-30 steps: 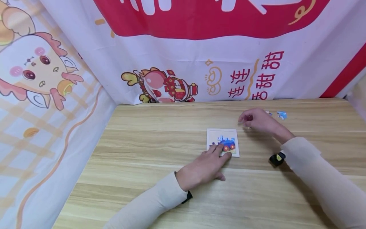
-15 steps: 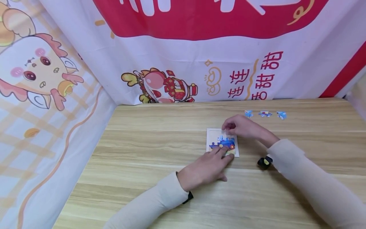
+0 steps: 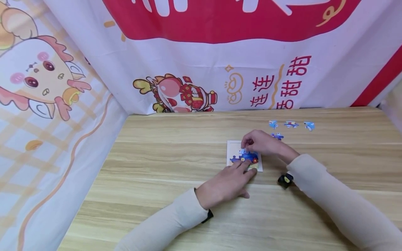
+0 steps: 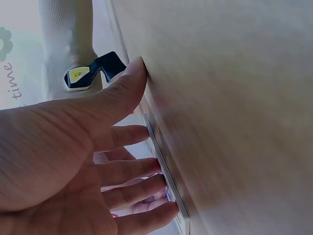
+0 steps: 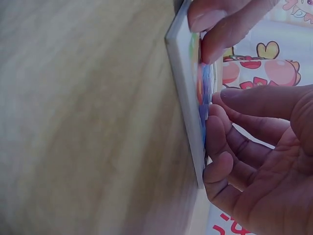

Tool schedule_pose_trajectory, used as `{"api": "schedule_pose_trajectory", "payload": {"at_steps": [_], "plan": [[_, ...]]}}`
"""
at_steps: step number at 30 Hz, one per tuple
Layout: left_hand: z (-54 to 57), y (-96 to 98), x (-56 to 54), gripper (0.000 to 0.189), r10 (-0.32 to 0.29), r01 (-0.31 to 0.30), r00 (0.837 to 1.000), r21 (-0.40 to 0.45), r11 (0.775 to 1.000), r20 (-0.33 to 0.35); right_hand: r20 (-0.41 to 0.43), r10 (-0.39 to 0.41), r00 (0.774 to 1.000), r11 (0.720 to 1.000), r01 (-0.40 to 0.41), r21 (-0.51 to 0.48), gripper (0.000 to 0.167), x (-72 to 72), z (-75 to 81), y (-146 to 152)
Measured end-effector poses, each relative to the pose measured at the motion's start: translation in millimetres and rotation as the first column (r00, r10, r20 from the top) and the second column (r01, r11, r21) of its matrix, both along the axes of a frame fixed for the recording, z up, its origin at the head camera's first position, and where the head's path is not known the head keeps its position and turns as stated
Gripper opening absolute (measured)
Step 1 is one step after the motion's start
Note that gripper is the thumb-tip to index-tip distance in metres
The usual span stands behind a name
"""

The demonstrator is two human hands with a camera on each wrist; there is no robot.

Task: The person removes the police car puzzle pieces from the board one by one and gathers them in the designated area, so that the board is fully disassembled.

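Note:
A small white-framed jigsaw board [image 3: 229, 153] lies on the table, its partly filled picture showing a blue train [image 3: 248, 158] with red wheels. My left hand [image 3: 224, 184] rests on the board's near edge with its fingers extended. In the left wrist view, its fingertips touch the frame. Over the upper part of the board, my right hand [image 3: 262, 142] has thumb and forefinger together on a jigsaw piece, mostly hidden by the fingers. The right wrist view shows the right thumb [image 5: 254, 100] and curled fingers close against the board's surface.
Loose jigsaw pieces lie beyond my right hand: a light-blue one [image 3: 273, 124], a multicoloured one [image 3: 291, 124], another blue one [image 3: 309, 126], and a dark-blue one [image 3: 277, 136] beside the hand. Printed cloth [image 3: 188, 55] hangs along the table's back edge.
My right hand has moved left from beside the loose pieces onto the board, uncovering pieces behind it. My left hand has shifted slightly on the board, and more of the train shows.

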State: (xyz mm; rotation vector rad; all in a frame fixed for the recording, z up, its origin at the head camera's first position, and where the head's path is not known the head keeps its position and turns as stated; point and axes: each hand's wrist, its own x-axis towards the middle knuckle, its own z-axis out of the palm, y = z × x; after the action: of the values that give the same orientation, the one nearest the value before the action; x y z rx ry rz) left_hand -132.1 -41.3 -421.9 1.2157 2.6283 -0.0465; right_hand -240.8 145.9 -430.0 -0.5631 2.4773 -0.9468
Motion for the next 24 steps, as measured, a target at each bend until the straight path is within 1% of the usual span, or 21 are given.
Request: {"api": "schedule_pose_trajectory", "payload": {"at_steps": [5,9,17,24], "plan": [[1.6,1.8,-0.4,0.077,0.014,-0.014,1.000,-0.008,1.000,0.019,-0.003,-0.002,1.000,1.000,0.002,-0.011,0.014,0.6,-1.2,0.0],[3.1,3.1,-0.9,0.076,0.031,-0.030,0.998,-0.013,0.999,0.048,-0.006,-0.015,1.000,1.000,0.015,-0.013,0.012,1.1,-2.5,-0.5],[4.4,4.3,-1.1,0.078,0.030,-0.030,0.999,-0.008,1.000,0.035,-0.006,-0.054,0.999,0.999,0.054,-0.007,0.011,2.4,-2.4,-3.3],[5.7,6.2,-2.9,0.083,0.048,-0.047,0.998,-0.021,0.999,0.051,-0.004,-0.049,0.999,0.999,0.049,-0.019,0.009,4.1,-3.1,-4.4]]}}
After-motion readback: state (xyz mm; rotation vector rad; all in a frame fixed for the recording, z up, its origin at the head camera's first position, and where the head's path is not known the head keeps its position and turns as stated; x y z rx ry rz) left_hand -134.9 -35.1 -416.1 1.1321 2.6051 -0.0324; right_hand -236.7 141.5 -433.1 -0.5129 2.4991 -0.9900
